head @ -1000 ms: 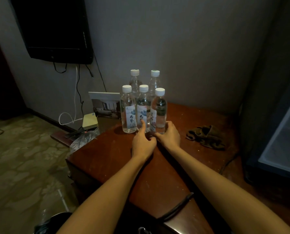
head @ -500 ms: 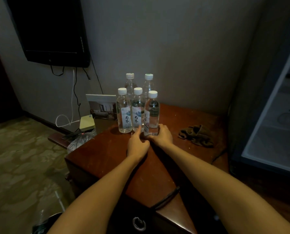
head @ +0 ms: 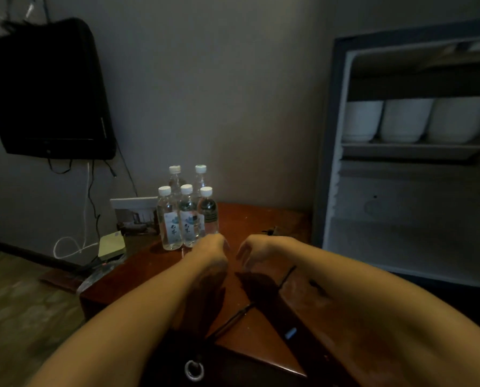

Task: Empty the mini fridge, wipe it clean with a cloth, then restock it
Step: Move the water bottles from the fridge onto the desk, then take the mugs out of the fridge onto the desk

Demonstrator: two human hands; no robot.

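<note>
Bottles [head: 187,216]: five, capped, stood upright in a cluster at the tabletop's [head: 261,219] far side.
Mini fridge [head: 411,191]: open, at right; white cups [head: 403,120] are lined on its shelf.
Left hand [head: 212,248]: fingers loosely curled, nothing held, just before the bottles.
Right hand [head: 257,248]: fingers likewise relaxed, nothing held.
Around: a television [head: 49,90] is mounted on the wall at left.
Hidden: the cloth [head: 270,231] is almost wholly covered by the right hand.
</note>
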